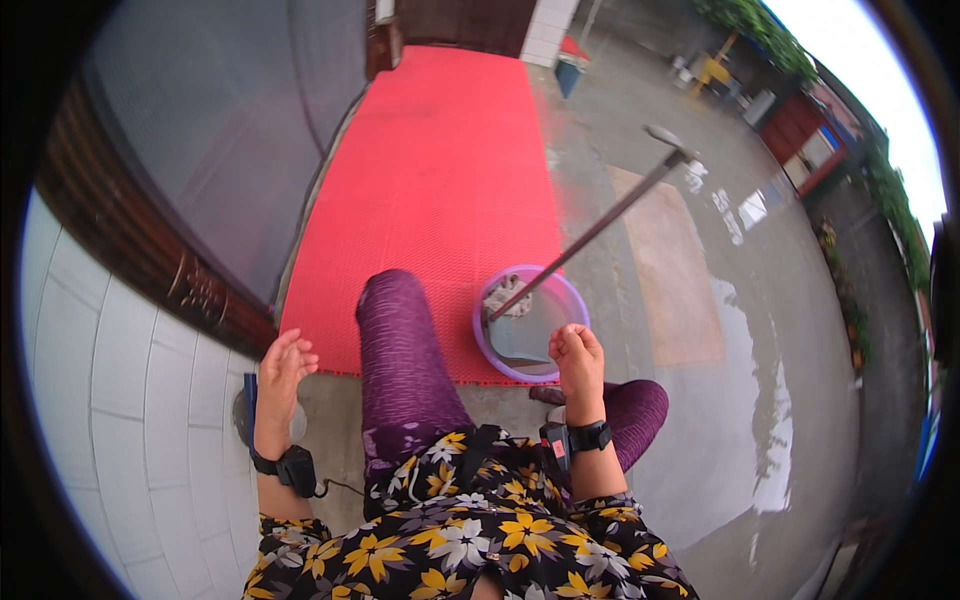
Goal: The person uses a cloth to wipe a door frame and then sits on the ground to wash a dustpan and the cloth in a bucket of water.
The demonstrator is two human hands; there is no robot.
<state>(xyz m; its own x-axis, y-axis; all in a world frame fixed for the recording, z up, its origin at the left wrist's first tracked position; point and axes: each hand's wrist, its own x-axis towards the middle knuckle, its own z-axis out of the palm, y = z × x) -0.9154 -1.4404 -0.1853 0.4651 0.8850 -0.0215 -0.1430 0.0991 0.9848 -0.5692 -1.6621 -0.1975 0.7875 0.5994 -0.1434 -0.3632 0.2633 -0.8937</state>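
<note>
My left hand (285,365) is raised at the left, near the tiled wall, with its fingers loosely bent and nothing in them. My right hand (577,351) is held with curled fingers at the near right rim of a purple plastic basin (577,296); I see nothing in it, and cannot tell if it touches the rim. In the basin lie a wet-looking grey patterned cloth (510,295) and greyish water (525,337). A long brown pole (592,232) leans out of the basin to the upper right, ending in a short crosspiece (665,138). Its lower end is partly hidden.
The basin stands on the near right edge of a red perforated mat (427,187). At left are a dark carved wooden frame (199,289), a glass pane (232,142) and a white tiled wall (120,375). Wet concrete (750,420) with puddles spreads right, past a tan mat (667,270).
</note>
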